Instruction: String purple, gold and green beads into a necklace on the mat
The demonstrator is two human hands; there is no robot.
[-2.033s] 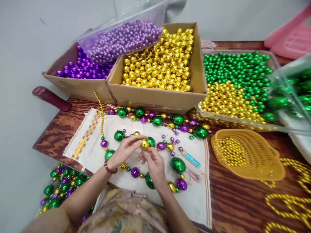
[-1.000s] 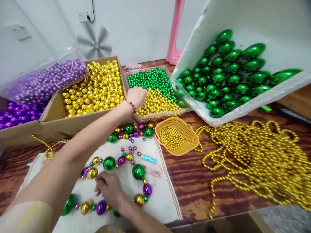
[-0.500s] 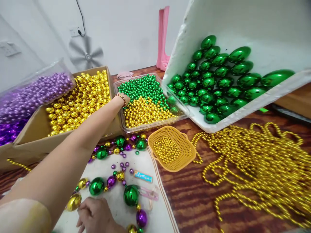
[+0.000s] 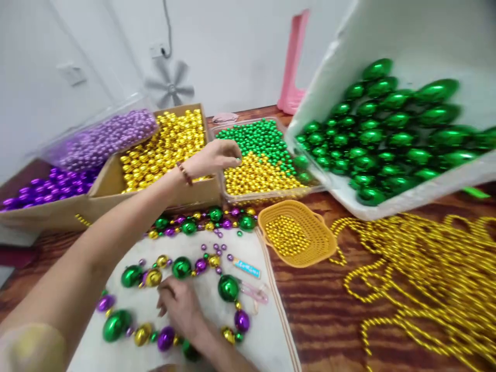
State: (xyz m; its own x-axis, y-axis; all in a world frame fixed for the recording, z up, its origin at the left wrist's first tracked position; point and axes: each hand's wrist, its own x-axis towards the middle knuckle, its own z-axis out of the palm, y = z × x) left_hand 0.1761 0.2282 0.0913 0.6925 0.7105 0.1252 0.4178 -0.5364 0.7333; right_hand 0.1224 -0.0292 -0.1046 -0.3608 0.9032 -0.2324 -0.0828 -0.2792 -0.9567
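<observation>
On the near half of a wooden table (image 4: 313,330), a loose loop of strung green, gold and purple beads, the bead strand (image 4: 181,267), lies on a white cloth (image 4: 267,330). The pale, soft surface probably keeps round beads from rolling and makes them easy to see. Beyond it, supplies seem grouped by colour within arm's reach: purple and gold beads in cardboard boxes (image 4: 194,194) on the far left, small green and gold ones sharing a clear tray (image 4: 267,196) at far centre. A white foam box (image 4: 411,31) on the far right is tipped toward the person, perhaps so its big green beads show and come easily to hand.

The left arm stretches from the near left across the cloth. Its hand (image 4: 217,156), palm down, hangs over the tray's left side, fingers bent and drawn close together; whether they pinch a bead cannot be told. The right hand (image 4: 179,305) rests low inside the loop, fingers loosely curled just beside a gold bead (image 4: 154,277), perhaps steadying the strand; its grip is too hidden to tell.
</observation>
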